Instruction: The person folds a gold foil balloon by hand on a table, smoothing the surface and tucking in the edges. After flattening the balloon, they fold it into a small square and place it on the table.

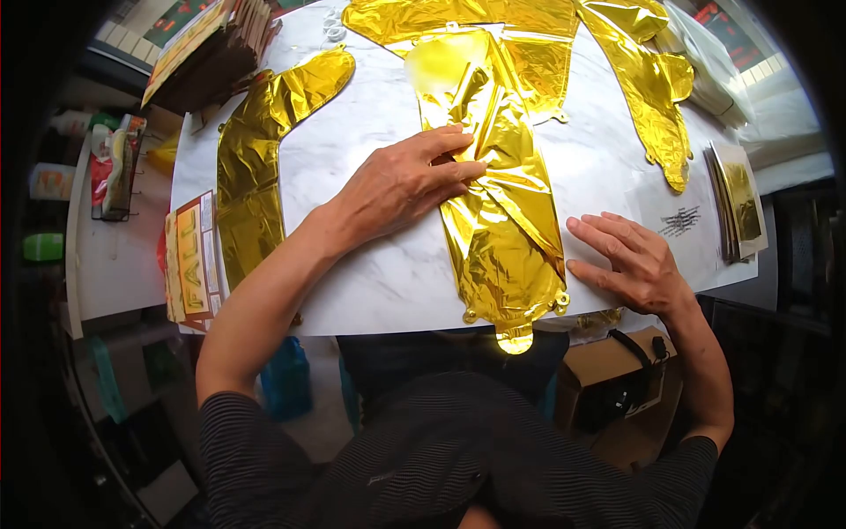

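Observation:
A flat gold foil balloon (pixel 502 238) lies lengthwise on the white marbled table in front of me, creased and partly folded over along its middle. Its tabbed end hangs slightly past the near edge. My left hand (pixel 410 176) rests on the foil from the left, fingers stretched out and a little apart, pressing on its upper middle. Just off the balloon's right edge, my right hand (pixel 630 263) lies on the table with its fingers spread and nothing in it.
More flat gold foil balloons lie at the left (pixel 251 167), the far side (pixel 538 53) and the upper right (pixel 648 88). Card packs (pixel 198 62) stand at the back left, a printed "FALL" package (pixel 189 264) at the left edge. Stacked packets (pixel 736 198) sit right; a cardboard box (pixel 608 370) is below.

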`<action>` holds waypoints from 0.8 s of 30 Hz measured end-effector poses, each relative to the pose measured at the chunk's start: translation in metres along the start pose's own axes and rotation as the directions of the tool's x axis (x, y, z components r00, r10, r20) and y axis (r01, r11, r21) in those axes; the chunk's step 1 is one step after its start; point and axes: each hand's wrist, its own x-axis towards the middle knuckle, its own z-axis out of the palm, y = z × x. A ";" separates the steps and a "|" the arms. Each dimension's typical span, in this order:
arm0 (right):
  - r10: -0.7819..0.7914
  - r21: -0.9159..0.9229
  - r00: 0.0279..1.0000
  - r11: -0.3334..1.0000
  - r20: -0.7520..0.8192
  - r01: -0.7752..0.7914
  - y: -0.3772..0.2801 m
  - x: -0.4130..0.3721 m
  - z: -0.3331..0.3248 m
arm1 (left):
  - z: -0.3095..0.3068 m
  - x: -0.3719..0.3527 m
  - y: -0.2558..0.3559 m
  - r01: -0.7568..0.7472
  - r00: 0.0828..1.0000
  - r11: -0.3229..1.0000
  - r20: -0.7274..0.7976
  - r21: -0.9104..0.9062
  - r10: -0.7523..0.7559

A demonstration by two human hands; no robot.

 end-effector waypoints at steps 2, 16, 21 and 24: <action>0.015 -0.009 1.000 1.000 -0.006 -0.015 0.003 0.001 -0.002 | -0.001 -0.001 -0.001 -0.036 0.999 0.999 -0.003 0.012 0.036; -0.020 -0.137 0.998 0.990 0.066 0.029 0.051 0.034 0.000 | -0.011 -0.001 0.007 0.036 0.992 0.998 0.121 -0.050 -0.030; -0.017 -0.141 0.998 0.990 0.064 0.026 0.056 0.039 0.006 | -0.010 -0.002 0.006 0.014 0.996 0.999 0.093 -0.045 -0.010; -0.057 -0.130 0.998 0.990 0.025 0.059 0.057 0.037 0.013 | -0.008 -0.003 0.005 0.001 0.997 0.999 0.081 -0.037 0.002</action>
